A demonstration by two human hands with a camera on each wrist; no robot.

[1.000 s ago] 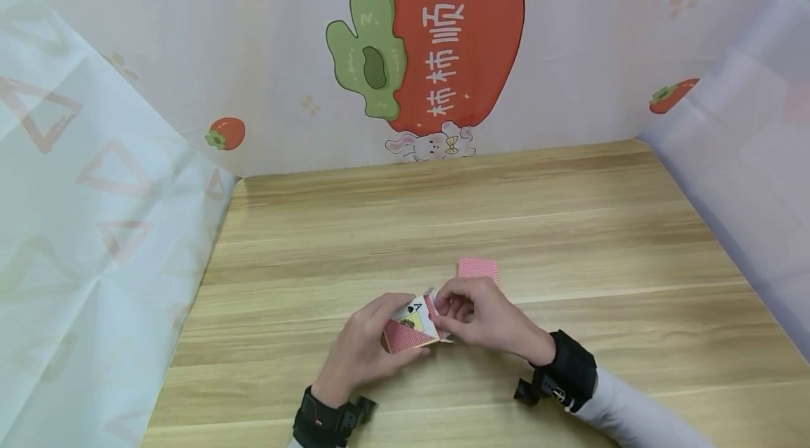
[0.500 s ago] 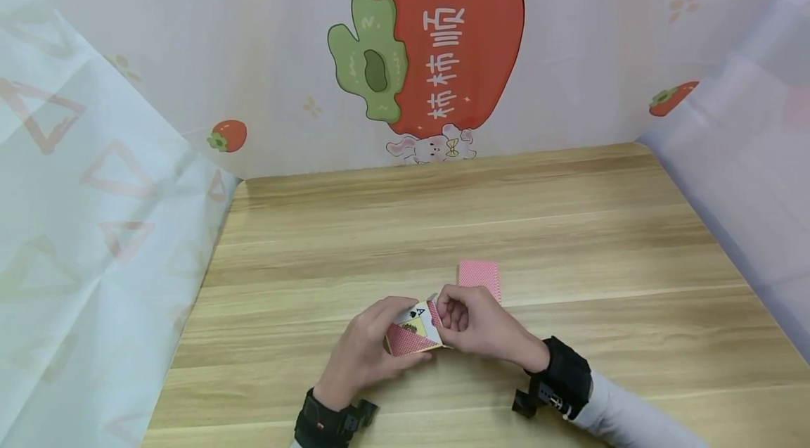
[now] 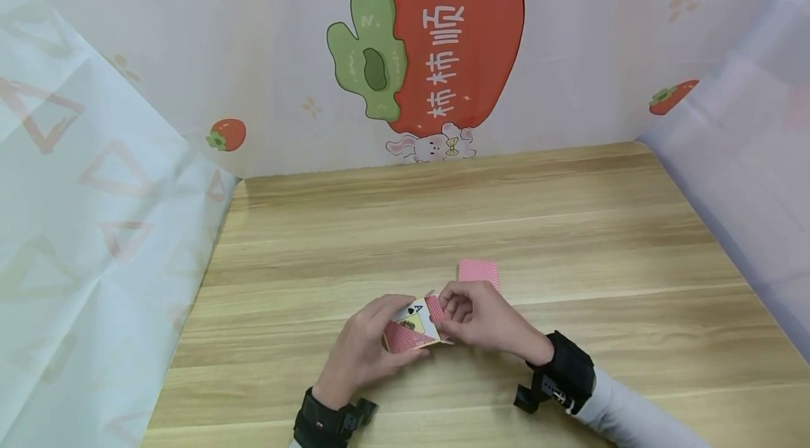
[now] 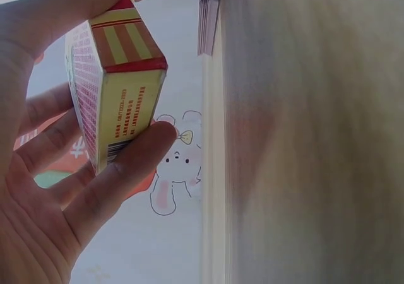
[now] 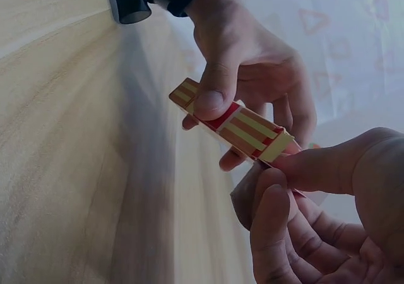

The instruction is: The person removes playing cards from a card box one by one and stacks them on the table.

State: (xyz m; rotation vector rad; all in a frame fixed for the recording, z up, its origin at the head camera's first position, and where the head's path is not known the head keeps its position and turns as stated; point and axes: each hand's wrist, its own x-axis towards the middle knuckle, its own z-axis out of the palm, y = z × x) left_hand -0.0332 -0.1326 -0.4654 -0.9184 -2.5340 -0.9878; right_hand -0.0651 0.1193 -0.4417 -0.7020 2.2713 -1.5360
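Observation:
A playing-card box (image 3: pixel 408 337), red-patterned with an ace of spades on its face, is held above the table. My left hand (image 3: pixel 363 341) grips it between thumb and fingers along its long sides. In the left wrist view the box's yellow side (image 4: pixel 129 104) carries small print and a barcode. At the other end, my right hand (image 3: pixel 486 318) pinches the pink end flap (image 3: pixel 434 307) with thumb and forefinger. A dull flap (image 5: pixel 244 195) sticks out below the box end in the right wrist view. The other right fingers are curled in.
A stack of red-backed cards (image 3: pixel 479 271) lies on the wooden table (image 3: pixel 316 237) just beyond the right hand, partly hidden by it. Printed cloth (image 3: pixel 285 47) hangs behind the table, and more cloth borders both sides.
The right thumb and fingers have shifted slightly at the box's end, and more of the pink flap shows than before. The left hand keeps its grip; the card stack stays put.

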